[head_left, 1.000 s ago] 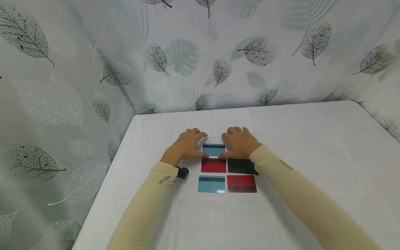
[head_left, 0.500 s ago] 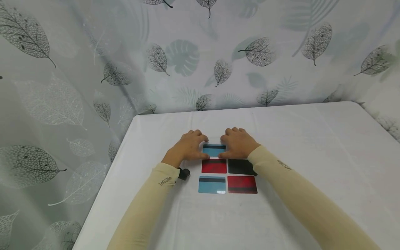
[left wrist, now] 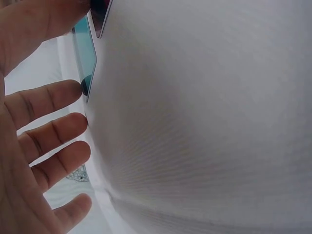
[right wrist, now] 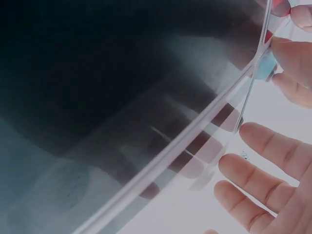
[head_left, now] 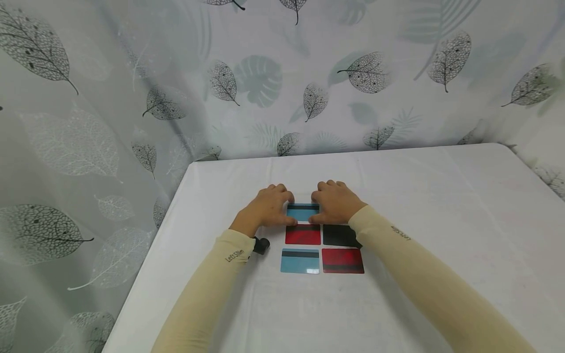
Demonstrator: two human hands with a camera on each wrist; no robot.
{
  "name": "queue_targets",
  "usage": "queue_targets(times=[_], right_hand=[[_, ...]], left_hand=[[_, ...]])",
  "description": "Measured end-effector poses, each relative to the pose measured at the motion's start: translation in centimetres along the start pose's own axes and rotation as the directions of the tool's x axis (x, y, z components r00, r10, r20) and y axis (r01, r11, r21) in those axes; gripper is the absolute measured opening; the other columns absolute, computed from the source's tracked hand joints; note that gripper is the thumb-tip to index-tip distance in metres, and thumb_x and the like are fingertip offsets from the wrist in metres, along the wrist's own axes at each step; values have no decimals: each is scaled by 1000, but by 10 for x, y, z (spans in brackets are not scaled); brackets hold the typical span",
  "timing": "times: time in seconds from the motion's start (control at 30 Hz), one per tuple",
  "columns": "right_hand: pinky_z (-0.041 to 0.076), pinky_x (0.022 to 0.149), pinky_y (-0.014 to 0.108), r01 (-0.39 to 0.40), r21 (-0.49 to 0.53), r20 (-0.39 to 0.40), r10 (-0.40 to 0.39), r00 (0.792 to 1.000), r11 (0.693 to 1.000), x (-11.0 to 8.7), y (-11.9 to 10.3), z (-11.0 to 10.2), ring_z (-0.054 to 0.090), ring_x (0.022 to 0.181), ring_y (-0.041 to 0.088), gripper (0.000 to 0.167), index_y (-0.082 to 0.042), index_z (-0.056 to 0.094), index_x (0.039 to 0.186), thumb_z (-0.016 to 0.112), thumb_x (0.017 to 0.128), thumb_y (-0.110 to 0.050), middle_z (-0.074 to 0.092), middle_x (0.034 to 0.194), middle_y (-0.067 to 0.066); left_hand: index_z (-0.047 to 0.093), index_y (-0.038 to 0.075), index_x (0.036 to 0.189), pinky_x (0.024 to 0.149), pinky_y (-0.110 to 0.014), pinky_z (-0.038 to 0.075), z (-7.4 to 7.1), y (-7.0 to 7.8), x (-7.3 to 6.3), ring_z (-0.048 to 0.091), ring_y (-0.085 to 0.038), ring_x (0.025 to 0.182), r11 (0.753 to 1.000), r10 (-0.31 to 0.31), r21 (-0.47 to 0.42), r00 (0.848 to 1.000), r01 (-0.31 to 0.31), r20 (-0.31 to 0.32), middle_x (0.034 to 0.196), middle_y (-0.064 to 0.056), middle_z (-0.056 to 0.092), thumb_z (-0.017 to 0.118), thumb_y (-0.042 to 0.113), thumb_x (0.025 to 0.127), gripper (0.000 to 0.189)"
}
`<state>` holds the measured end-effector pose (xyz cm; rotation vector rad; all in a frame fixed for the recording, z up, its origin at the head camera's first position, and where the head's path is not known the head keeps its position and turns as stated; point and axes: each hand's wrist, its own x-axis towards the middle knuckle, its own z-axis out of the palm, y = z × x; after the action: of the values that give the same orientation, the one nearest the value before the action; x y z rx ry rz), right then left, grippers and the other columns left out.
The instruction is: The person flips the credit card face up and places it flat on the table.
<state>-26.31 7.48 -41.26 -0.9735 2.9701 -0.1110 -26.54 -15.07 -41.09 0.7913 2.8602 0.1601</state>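
Note:
My left hand [head_left: 269,206] and right hand [head_left: 337,202] flank the upper blue card [head_left: 302,213], which has a dark magnetic stripe along its far edge. Each thumb lies by the card's near edge, and each index fingertip is at a far corner. In the left wrist view the left fingers are spread and nearly straight, the index tip right at the blue card's corner [left wrist: 86,58]. Extended right fingers [right wrist: 273,146] show in the right wrist view. A red striped card [head_left: 302,235] lies just below, beside a black card [head_left: 340,235] partly covered by the right sleeve.
Closest to me lie another blue striped card [head_left: 300,261] and a red striped card [head_left: 343,261], side by side. All rest on a white-covered table [head_left: 441,220]. A leaf-patterned curtain [head_left: 260,122] hangs behind and to the left. A small black device [head_left: 262,246] sits at the left wrist.
Both hands have drawn slightly closer around the upper blue card, the right fingertips shifting a little left. The cards keep their layout, and the whole view shifts slightly.

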Motion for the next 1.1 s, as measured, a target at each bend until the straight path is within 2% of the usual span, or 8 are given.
queue_targets(times=[0.4,0.67,1.1], right_hand=[[50,97,53,-36,38,26,35,999,999,1,-3,-1,59,99,28,47,-11,74,109,77,84,-51,65,104,9],[51,95,51,-37,43,34,36,999,998,2,-4,-2,59,98,28,46,-11,75,107,77,84,-50,65,103,9],[51,91,49,-23,13,24,23,999,1000,3,-3,-2,58,94,26,45,-10,75,101,78,83,-51,66,100,8]], left_hand=[[70,15,124,94,-41,50,-3,2,4,56,-20,104,999,14,48,999,-16,31,117,-2,62,79,55,85,57],[70,14,121,90,-39,51,-4,5,6,57,-19,96,999,-7,52,998,4,57,109,-2,62,77,52,87,52],[70,14,122,91,-37,51,-6,8,7,57,-17,97,998,-28,54,996,24,80,109,0,61,77,50,89,49]])
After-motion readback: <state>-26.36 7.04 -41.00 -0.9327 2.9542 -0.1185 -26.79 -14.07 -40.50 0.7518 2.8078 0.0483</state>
